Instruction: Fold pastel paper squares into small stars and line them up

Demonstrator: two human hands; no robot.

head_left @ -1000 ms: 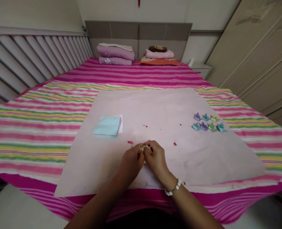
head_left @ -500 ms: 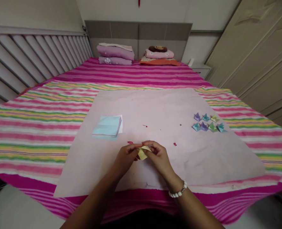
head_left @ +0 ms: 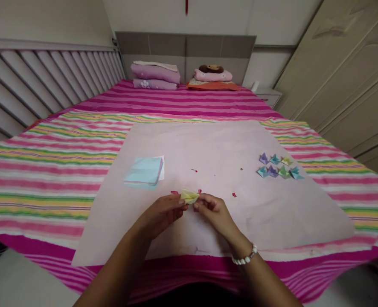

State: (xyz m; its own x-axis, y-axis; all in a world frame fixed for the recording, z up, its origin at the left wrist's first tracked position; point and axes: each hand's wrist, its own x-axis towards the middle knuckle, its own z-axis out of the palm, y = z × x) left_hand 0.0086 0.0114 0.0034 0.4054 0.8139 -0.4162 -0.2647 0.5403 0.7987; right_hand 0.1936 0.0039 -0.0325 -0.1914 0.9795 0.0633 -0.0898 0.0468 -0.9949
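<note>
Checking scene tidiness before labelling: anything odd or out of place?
Yes: red scraps lie scattered on the pale sheet, some near the yellow folded paper; they look like stray litter. The paper stack is also askew, its edges misaligned.

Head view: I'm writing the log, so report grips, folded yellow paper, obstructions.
Left grip and right grip: both on small folded yellow paper. Paper held over pale pink flat sheet. Small red scraps nearby, blocking neither grip.
</note>
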